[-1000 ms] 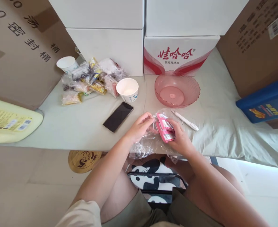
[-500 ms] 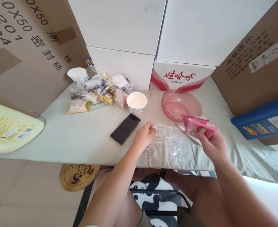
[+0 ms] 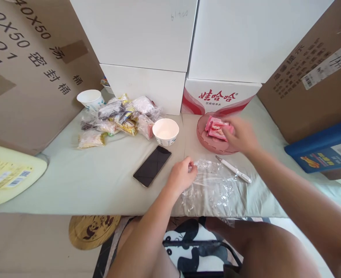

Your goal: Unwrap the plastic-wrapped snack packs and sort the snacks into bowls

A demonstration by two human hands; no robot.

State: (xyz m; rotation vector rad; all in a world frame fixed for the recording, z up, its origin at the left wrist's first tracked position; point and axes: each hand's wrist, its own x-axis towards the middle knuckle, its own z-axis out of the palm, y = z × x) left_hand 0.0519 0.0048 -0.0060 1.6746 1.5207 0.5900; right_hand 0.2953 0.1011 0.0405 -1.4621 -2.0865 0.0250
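My right hand (image 3: 241, 135) reaches over the pink plastic bowl (image 3: 206, 143), its fingers closed on a bundle of pink wafer packets (image 3: 216, 128) that rests inside the bowl. Nearer the table's front edge, my left hand (image 3: 182, 176) pinches the corner of an empty clear plastic bag (image 3: 213, 187), which lies flat on the pale green tablecloth. A white pen-like utility knife (image 3: 233, 169) lies just right of the bag.
A black phone (image 3: 152, 165) lies left of my left hand. Behind it stand a white paper cup (image 3: 165, 131), a pile of snack packets (image 3: 116, 116) and another paper cup (image 3: 90, 99). Cardboard and white boxes wall the back; a yellow jug (image 3: 8, 173) lies at left.
My right hand pulled the pink packets out of the clear bag, carried them up and to the right, then set them into the pink bowl. My left hand kept hold of the bag.
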